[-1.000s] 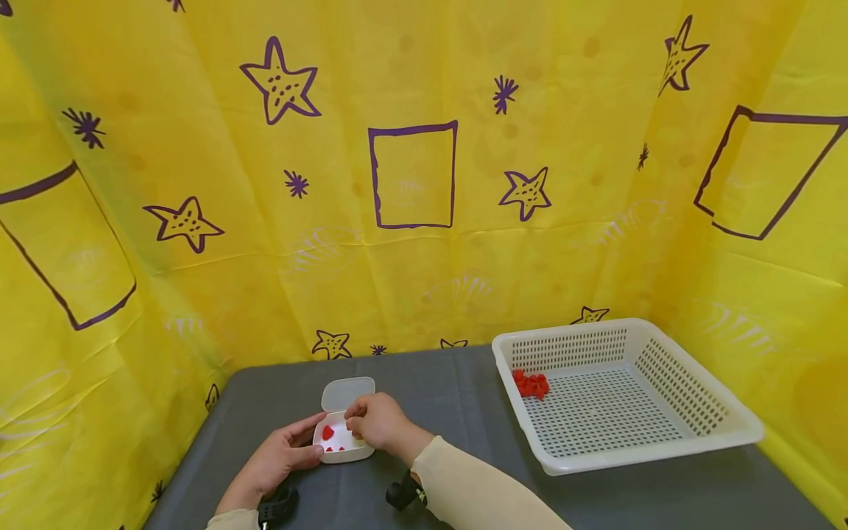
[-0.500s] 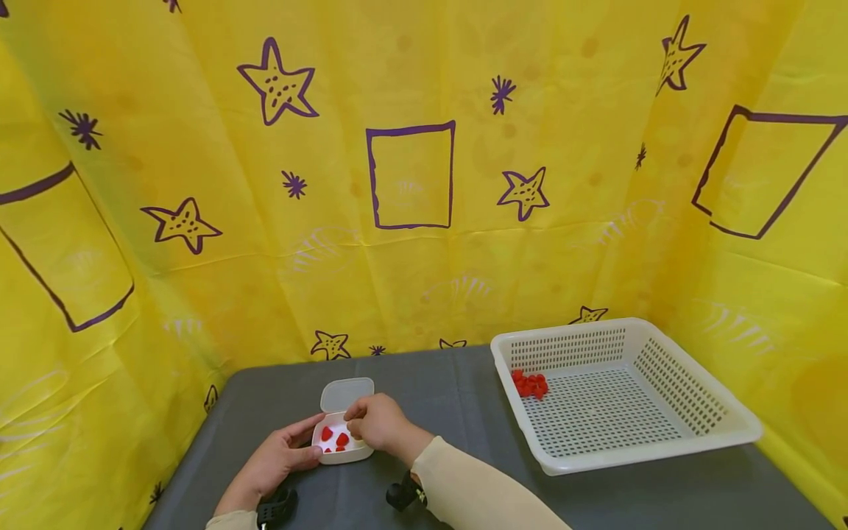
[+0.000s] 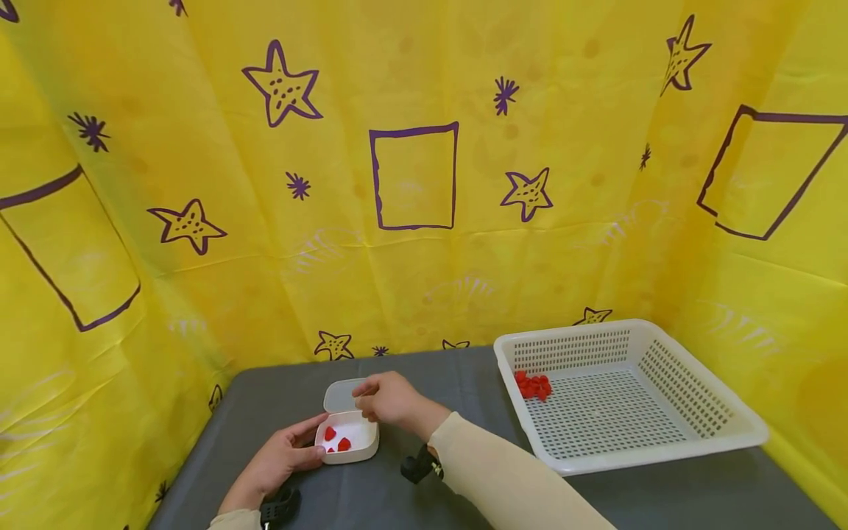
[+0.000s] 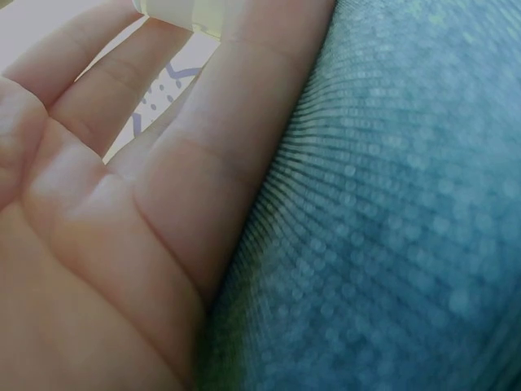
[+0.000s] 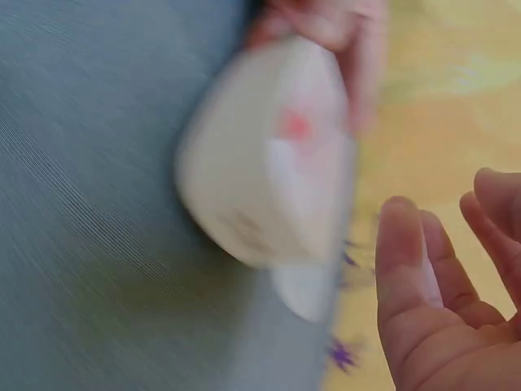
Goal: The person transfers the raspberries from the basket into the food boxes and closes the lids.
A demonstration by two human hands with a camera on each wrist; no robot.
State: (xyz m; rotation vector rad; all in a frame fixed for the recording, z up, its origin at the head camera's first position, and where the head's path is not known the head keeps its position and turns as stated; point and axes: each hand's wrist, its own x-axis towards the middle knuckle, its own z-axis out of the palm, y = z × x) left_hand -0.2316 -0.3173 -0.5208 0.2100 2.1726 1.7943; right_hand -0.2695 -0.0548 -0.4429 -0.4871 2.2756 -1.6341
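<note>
A small white lidded box (image 3: 358,456) stands on the dark cloth, its translucent lid (image 3: 339,398) folded back behind it. A few red pieces (image 3: 344,444) lie inside, too small to make out exactly. My left hand (image 3: 285,453) grips the box's left side between thumb and fingers. Over the lid's right part hovers my right hand (image 3: 395,401), apart from the box. In the right wrist view, its loosely bent fingers (image 5: 403,244) hold nothing. The left wrist view catches mostly my palm, with only a sliver of the box at the top.
To the right stands a large white slotted basket (image 3: 662,450). Several red pieces (image 3: 534,386) are heaped in its left corner. Behind the grey-covered table (image 3: 450,471) hangs a yellow printed curtain (image 3: 411,294).
Another red piece has come to show inside the box near the right hand. The right hand has then lifted back and to the right, off the box. My left hand keeps its grip.
</note>
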